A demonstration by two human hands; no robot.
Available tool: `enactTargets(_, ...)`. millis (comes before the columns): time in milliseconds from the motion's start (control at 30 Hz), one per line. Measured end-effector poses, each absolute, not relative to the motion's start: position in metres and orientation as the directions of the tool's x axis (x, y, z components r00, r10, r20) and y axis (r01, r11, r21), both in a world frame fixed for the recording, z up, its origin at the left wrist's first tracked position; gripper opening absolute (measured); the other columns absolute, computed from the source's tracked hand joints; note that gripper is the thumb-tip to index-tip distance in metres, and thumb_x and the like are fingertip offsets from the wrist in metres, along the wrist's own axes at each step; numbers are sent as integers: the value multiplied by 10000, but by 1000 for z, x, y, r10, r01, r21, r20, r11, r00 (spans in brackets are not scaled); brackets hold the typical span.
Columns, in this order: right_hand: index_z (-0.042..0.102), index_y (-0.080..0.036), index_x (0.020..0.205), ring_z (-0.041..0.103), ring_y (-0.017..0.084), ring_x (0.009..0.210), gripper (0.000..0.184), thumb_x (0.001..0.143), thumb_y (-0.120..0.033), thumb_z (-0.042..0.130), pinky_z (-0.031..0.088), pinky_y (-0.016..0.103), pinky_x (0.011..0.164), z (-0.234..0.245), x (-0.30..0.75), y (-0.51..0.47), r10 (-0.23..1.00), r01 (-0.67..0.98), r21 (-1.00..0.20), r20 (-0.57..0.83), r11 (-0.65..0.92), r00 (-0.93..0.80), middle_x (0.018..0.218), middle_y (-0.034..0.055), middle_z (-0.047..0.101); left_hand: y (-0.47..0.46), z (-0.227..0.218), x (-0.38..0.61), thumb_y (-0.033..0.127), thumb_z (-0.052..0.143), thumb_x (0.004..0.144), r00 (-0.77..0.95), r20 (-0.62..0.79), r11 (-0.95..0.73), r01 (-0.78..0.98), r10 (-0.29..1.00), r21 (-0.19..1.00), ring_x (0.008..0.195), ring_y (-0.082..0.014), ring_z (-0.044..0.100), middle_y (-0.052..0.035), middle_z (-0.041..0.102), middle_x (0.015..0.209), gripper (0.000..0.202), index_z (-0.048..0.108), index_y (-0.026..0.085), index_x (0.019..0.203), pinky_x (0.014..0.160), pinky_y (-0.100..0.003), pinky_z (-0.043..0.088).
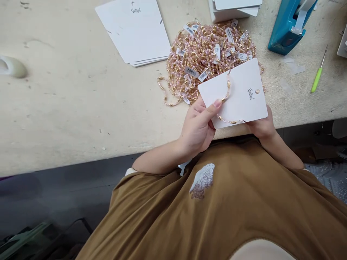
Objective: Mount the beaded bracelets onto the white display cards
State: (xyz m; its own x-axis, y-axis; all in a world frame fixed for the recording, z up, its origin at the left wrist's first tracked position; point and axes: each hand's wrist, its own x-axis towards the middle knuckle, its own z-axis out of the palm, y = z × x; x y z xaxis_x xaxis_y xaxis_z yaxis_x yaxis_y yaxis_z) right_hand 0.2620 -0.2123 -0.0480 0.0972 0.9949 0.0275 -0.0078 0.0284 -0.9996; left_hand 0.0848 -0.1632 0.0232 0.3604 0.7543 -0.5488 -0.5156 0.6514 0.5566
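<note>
White card stock with rounded corners, a small punched hole and dark lettering makes up the flat rectangular card (240,103) held above the near edge of the table. The left hand (199,124) grips its left end, thumb pressed flat on the face and the other fingers tucked underneath. A thin strand of pale pink and gold beads (228,85) curves across the card from the far edge to the near one, passing right beside the tip of that thumb. The right hand (262,126) sits behind the card's right end; its fingers are hidden, so I cannot tell how they are closed.

Just beyond the card lies a heaped mass of pink and gold beaded strands (208,43) with white barcode tags among them. The scuffed cream tabletop (67,108) also carries a stack of white printed cards (138,34), a teal tape dispenser (283,30), clear tape scraps (294,68) and a lime-green-handled tool with a thin metal tip (317,79). Below the table edge, past the person's brown top (257,191), shows dark grey floor (89,180).
</note>
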Motion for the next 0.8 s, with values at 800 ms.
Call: enactTargets(800,756,-185,835,602,51,560,43,847,-218,780,510,136,517,-21,278,-204,991,-133,-991,49,33,-121,669,-22,636,-189,-1,85,417,834,785,228,-455,497,-569,861,655,1301,-195,675,-24,778,1199,447,672,221,1153,1177,-286,558)
